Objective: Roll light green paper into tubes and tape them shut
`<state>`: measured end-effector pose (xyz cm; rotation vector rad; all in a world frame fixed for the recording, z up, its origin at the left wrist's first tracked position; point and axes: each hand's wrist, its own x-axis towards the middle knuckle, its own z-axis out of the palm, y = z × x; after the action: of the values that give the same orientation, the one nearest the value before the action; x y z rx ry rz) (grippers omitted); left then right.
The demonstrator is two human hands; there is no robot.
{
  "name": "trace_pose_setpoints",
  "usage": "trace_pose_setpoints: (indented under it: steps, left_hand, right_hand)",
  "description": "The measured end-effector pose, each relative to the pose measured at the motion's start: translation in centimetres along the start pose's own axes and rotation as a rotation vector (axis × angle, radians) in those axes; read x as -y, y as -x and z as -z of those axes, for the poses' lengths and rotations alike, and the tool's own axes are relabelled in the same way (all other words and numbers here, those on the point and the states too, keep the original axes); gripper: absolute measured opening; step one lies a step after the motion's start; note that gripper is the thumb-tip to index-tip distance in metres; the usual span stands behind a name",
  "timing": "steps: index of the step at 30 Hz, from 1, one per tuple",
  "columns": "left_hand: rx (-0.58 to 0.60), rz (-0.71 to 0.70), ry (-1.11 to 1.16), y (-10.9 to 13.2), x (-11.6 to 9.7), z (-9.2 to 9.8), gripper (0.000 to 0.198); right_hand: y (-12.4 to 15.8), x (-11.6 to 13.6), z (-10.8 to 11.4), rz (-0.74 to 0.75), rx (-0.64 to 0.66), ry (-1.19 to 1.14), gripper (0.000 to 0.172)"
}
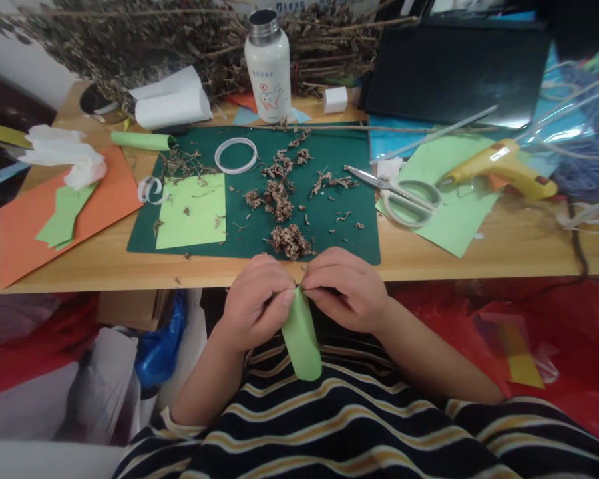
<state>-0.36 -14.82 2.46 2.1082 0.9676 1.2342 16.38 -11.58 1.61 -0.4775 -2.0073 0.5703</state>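
Both of my hands are close to my chest, below the front edge of the wooden table (504, 249). My left hand (257, 299) and my right hand (344, 287) pinch the top of a light green paper strip (302, 339) between fingertips. The strip curls down over my striped shirt. Just beyond my hands, crumbled dried plant bits (289, 241) lie on a dark green cutting mat (344, 226).
On the mat lie a light green paper sheet (192, 211) and a white tape ring (235, 155). Scissors (404, 195) and a yellow glue gun (499, 169) rest at the right. A white bottle (268, 66), dried branches (130, 33), orange paper (54, 213) and a laptop (454, 73) sit farther off.
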Motion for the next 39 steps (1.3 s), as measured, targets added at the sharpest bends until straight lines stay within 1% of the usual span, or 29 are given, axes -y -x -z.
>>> trace_pose_setpoints:
  steps: [4,7,13,22,25,30,35,39]
  left_hand:
    - [-0.023,0.054,0.042,0.1,0.1,-0.3,0.011]
    - [-0.024,0.05,0.04,0.0,-0.1,-0.3,0.011]
    - [0.001,0.002,0.083,-0.2,-0.3,-0.1,0.01]
    - [0.015,0.02,0.123,0.1,0.1,-0.2,0.011]
    - [0.046,0.026,0.108,0.0,-0.1,-0.3,0.01]
    - [0.083,0.019,0.084,-0.3,-0.4,-0.3,0.012]
    - [0.038,0.029,0.107,-0.1,-0.2,-0.4,0.011]
    - [-0.022,0.04,0.144,0.1,-0.1,-0.8,0.011]
  right_hand:
    - [0.0,-0.2,0.2,0.053,0.006,0.139,0.003]
    - [-0.1,-0.2,0.2,0.063,0.021,0.192,0.005]
    - [-0.5,0.1,0.1,0.068,0.014,0.188,0.007]
    - [-0.7,0.3,0.4,0.066,0.027,0.188,0.007]
    - [-0.6,0.2,0.8,0.078,0.044,0.199,0.006]
    - [-0.5,0.3,1.1,0.074,0.053,0.244,0.008]
    - [-0.5,0.4,0.7,0.094,0.013,0.334,0.009]
    - [-0.6,0.4,0.6,0.077,0.012,0.308,0.009]
